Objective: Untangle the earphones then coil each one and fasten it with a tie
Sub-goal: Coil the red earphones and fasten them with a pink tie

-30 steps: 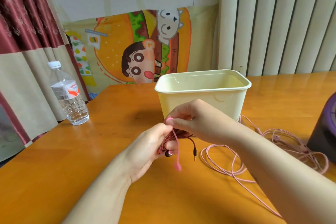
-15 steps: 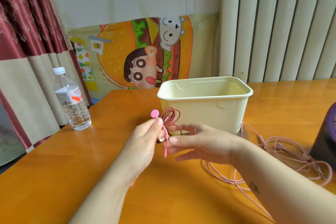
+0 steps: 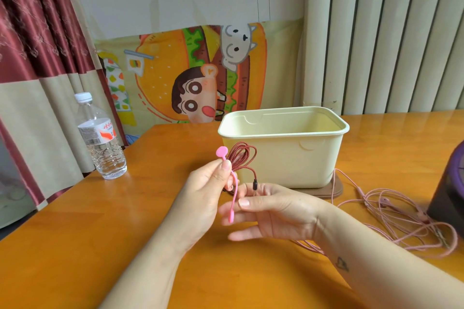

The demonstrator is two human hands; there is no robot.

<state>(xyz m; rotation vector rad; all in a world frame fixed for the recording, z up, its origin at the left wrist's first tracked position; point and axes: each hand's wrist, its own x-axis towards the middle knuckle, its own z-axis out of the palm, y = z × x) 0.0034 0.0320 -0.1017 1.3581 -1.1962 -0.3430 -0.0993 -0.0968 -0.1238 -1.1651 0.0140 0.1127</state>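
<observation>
Head view, looking down at an orange wooden worktop (image 3: 75, 246). The left hand (image 3: 208, 190) is raised and pinches a coiled bundle of red earphones (image 3: 242, 158) together with a pink tie (image 3: 233, 195). The coil stands up behind the fingertips, in front of a cream tub (image 3: 288, 153). The tie runs nearly upright, with its round head above the thumb and its loose tail hanging down. The right hand (image 3: 273, 213) is open with straight fingers just beside that tail. It is the nearer hand to wrap the tail, though contact is unclear. The pink earphones (image 3: 401, 221) lie loose and tangled at the right.
</observation>
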